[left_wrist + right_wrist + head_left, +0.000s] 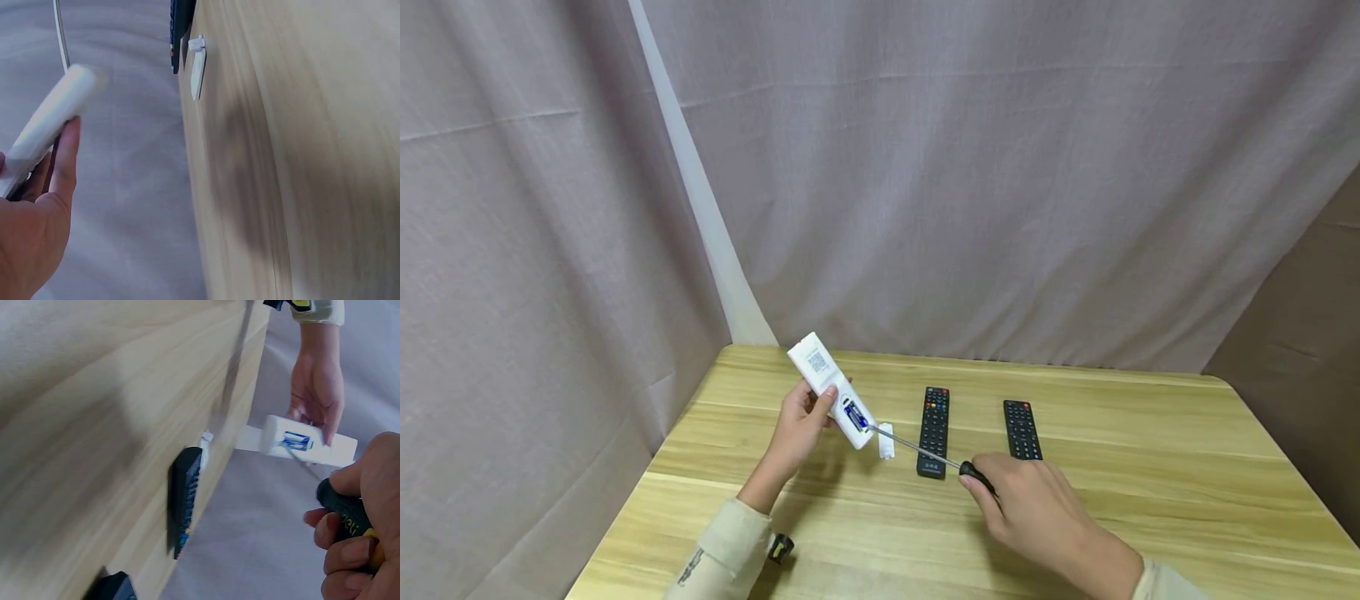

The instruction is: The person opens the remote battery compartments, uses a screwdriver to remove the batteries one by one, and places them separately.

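Note:
My left hand (800, 427) holds a white remote control (812, 357) tilted above the table, its back towards me and the thumb across it. Blue batteries (854, 414) show in its uncovered compartment. A screwdriver (917, 447) is gripped in my right hand (1037, 508); its thin metal shaft reaches left to the lower end of that compartment. In the right wrist view, the dark handle (345, 515) with a yellow part lies within curled fingers. The small white battery cover (887, 441) rests on the table beside the white remote.
A black remote (933, 433) lies on the wooden table (1150, 483) right of the cover. Another black remote (1022, 429) lies farther right, partly behind my right hand. A small black-and-yellow object (780, 548) is by my left sleeve. Grey curtains (962, 183) hang behind the table.

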A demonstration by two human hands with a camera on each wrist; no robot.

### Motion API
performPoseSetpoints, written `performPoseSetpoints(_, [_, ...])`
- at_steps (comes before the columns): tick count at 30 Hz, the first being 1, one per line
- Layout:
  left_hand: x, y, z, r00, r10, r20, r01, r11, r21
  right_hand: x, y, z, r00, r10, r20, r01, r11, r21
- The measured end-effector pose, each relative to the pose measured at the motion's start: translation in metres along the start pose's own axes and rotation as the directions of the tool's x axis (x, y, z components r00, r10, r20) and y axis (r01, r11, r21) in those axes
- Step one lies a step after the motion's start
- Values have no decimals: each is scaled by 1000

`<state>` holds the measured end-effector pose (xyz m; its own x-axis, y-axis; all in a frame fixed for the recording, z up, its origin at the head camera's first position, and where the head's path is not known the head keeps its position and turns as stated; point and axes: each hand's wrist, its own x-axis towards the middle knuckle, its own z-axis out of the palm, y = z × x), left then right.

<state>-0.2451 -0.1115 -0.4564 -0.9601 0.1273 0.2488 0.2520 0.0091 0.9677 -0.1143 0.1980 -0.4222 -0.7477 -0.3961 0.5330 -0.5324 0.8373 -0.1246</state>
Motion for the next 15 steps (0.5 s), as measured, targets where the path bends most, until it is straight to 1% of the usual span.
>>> performPoseSetpoints(5, [-1, -3, 6, 998, 38, 46, -39, 999, 26, 9, -3, -2, 998, -53, -24, 52, 996, -67])
performPoseSetpoints(9, [-1, -5, 9, 997, 44, 59, -47, 997, 54, 15, -4, 2, 997, -71, -25, 68, 992, -103])
performPoseSetpoints(12, [-2, -6, 9, 999, 32, 43, -34, 998, 56, 16, -3, 7, 998, -63, -23, 61, 994, -94])
performPoseSetpoints(15, [-2, -6, 5, 1000, 11, -6, -11, 999, 40, 16, -1, 12, 999, -50, -21, 48, 997, -63])
